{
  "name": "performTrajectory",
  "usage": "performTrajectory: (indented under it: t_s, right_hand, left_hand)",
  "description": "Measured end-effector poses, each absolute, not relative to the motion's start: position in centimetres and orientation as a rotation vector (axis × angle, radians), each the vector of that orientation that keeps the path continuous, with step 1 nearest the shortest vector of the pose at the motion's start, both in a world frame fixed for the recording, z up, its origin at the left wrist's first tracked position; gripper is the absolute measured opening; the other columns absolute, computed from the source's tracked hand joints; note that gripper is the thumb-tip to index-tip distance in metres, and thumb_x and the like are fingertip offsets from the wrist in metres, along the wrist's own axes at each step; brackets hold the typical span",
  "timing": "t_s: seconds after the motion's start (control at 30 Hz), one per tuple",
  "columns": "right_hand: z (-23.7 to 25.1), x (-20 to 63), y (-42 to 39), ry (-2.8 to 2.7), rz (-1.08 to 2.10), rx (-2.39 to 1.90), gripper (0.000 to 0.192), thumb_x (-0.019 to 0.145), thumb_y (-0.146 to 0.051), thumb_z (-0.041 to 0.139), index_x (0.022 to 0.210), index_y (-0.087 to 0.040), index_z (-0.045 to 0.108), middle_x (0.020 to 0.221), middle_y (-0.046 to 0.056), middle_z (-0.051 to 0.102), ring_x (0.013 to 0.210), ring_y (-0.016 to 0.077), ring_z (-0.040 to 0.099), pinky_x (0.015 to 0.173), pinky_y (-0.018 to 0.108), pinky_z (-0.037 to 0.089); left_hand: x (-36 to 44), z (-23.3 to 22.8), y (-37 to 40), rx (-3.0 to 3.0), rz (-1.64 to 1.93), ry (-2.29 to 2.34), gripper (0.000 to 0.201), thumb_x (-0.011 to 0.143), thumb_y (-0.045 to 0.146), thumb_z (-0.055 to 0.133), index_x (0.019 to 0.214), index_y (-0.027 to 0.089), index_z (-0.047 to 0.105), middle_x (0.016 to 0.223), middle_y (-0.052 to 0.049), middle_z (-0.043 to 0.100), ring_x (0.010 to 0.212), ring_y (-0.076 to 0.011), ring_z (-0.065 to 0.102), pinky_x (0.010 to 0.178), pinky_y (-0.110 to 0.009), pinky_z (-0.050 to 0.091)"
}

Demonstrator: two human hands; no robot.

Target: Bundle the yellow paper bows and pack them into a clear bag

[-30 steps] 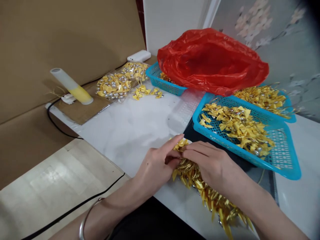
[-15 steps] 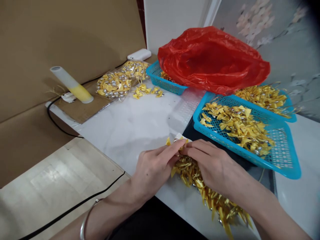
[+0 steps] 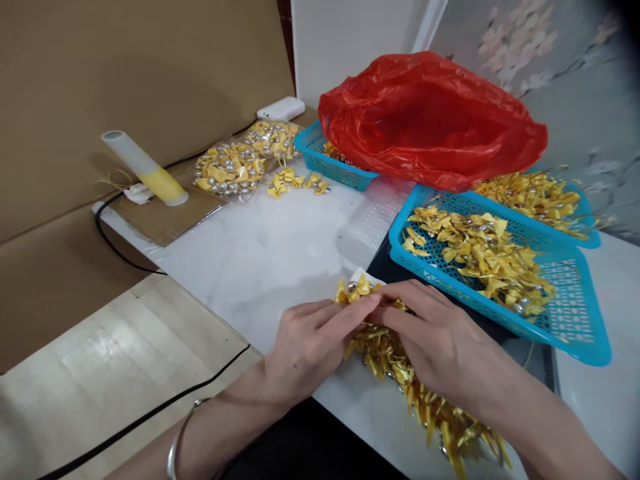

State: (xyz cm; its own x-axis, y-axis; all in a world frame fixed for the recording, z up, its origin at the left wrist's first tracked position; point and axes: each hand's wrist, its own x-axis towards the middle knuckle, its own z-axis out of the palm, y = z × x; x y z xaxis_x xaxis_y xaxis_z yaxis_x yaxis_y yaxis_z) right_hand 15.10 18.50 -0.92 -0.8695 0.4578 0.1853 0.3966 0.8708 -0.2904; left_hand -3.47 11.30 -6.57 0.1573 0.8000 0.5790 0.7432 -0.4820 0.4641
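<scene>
Both hands meet over a long garland of gold ribbon bows and silver beads [image 3: 435,403], which runs toward the table's near edge at the lower right. My left hand [image 3: 320,340] is closed, its thumb and forefinger pinching at the garland's upper end. Against it, my right hand [image 3: 430,327] is closed too, fingertips pressed together at the same spot. What exactly lies between the fingertips is hidden. Just beyond them show yellow bows with silver beads [image 3: 359,287] and a bit of white card. To the right stands a blue basket [image 3: 575,300] holding loose yellow bows [image 3: 485,253].
A red plastic bag [image 3: 430,120] rests over a blue basket [image 3: 335,172] at the back. Another basket of bows [image 3: 535,193] stands behind right. Bagged bows [image 3: 230,170], a white-and-yellow tube [image 3: 145,167] and a white box [image 3: 281,109] sit at the left. A black cable [image 3: 150,410] crosses below.
My fingertips have shifted slightly right and down along the garland, uncovering more of the yellow bows and beads at its upper end. Both hands stay closed together.
</scene>
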Motion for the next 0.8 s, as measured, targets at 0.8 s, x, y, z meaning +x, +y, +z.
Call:
performTrajectory:
  t_s: [0.8]
  right_hand:
    - [-3.0, 16.0, 18.7, -2.558, 0.279, -0.385, 0.019, 0.091, -0.005, 0.049, 0.081, -0.017, 0.06, 0.085, 0.004, 0.059, 0.08, 0.0167, 0.054, 0.066, 0.031, 0.046]
  left_hand:
    - [-3.0, -5.7, 10.7, 2.057, 1.247, 1.484, 0.021, 0.084, 0.003, 0.054, 0.099, 0.017, 0.061, 0.081, -0.004, 0.074, 0.066, -0.0141, 0.067, 0.058, -0.024, 0.057]
